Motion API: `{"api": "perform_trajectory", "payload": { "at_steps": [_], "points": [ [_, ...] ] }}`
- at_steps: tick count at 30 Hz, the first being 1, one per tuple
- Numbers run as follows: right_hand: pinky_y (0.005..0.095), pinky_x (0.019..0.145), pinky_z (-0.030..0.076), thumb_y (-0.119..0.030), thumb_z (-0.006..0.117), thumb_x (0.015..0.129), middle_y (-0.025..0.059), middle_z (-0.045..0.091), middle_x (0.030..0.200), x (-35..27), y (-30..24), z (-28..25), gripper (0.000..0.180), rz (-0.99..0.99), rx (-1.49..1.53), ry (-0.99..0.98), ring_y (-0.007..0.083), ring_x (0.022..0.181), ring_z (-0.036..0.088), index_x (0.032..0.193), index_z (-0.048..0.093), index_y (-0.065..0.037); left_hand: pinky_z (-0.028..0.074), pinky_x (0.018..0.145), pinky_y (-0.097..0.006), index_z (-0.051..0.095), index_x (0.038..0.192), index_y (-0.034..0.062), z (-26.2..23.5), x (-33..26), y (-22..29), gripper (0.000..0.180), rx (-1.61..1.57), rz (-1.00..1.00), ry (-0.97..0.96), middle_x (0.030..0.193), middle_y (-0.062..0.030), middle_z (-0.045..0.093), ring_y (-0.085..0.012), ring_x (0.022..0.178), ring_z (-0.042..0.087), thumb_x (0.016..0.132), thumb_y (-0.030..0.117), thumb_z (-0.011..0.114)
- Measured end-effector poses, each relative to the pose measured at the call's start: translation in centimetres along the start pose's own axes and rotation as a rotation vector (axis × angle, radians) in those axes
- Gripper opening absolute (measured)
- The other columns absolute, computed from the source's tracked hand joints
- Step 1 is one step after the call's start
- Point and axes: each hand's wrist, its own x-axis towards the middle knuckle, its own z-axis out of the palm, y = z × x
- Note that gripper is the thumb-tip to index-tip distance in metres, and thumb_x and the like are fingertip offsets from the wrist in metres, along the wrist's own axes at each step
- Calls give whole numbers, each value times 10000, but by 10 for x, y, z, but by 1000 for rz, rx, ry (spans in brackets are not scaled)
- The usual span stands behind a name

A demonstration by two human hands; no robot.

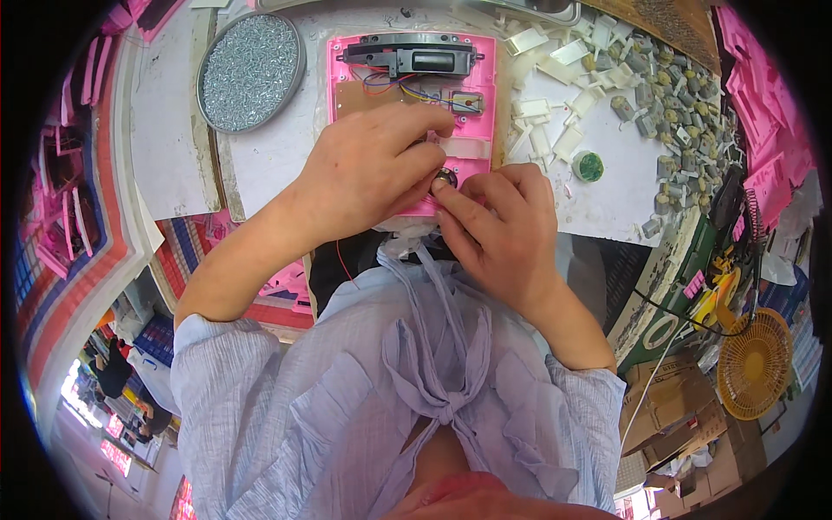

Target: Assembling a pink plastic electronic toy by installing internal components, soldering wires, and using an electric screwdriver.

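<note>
Both hands meet at the near edge of a pink plastic panel lying flat on a white work table, fingers pinched together around a small round metal part held between them. Her left hand curls over the lower middle of the panel, fingertips bent down onto the round part, while her right hand comes in from below and presses thumb and forefinger against the same part, so the two hands touch. Beyond the hands, the far end of the panel carries a long black housing with thin coloured wires running from it to a brown board. Left of the panel sits a round metal tray of silver screws. Right of the panel, loose white plastic pieces lie scattered, then a heap of small grey motors, with a small green round cap near them. A stack of pink panels lies at the far right, and a yellow fan stands on the floor.
</note>
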Motion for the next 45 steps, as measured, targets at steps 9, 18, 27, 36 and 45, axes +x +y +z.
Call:
{"api": "perform_trajectory", "payload": {
  "at_steps": [9,18,27,36,45],
  "points": [
    [397,773,458,-146,791,753,7,623,919,1,1,-1,326,13,29,-8,262,898,558,1078,769,-122,570,709,-375,684,963,65,-1,-2,-2,288,-38,-11,-7,1146,-114,665,-282,921,692,708,45,817],
    [398,769,447,-165,799,769,15,622,910,0,8,1,269,9,66,34,258,889,560,1028,743,-118,550,707,-371,755,1103,64,-13,-20,-6,388,-6,46,2,1179,-158,663,-294,894,677,720,53,820],
    [408,768,389,-158,774,793,18,563,794,21,-1,2,132,-19,-76,30,232,809,541,829,658,-107,546,685,-368,771,1099,69,-12,-24,-7,390,10,22,39,1164,-157,662,-282,835,667,712,34,806],
    [406,764,389,-140,759,794,26,573,801,21,-2,-1,110,0,-60,2,236,808,549,848,670,-103,536,667,-358,775,1101,86,-10,-25,-7,408,0,17,70,1159,-134,662,-261,801,652,698,29,809],
    [411,771,392,-131,753,787,33,579,820,22,-2,1,137,-21,-45,-5,250,823,552,895,678,-94,533,671,-362,754,1087,92,-11,-24,-6,416,-14,10,51,1157,-129,663,-268,814,651,682,32,826]
  ]
}}
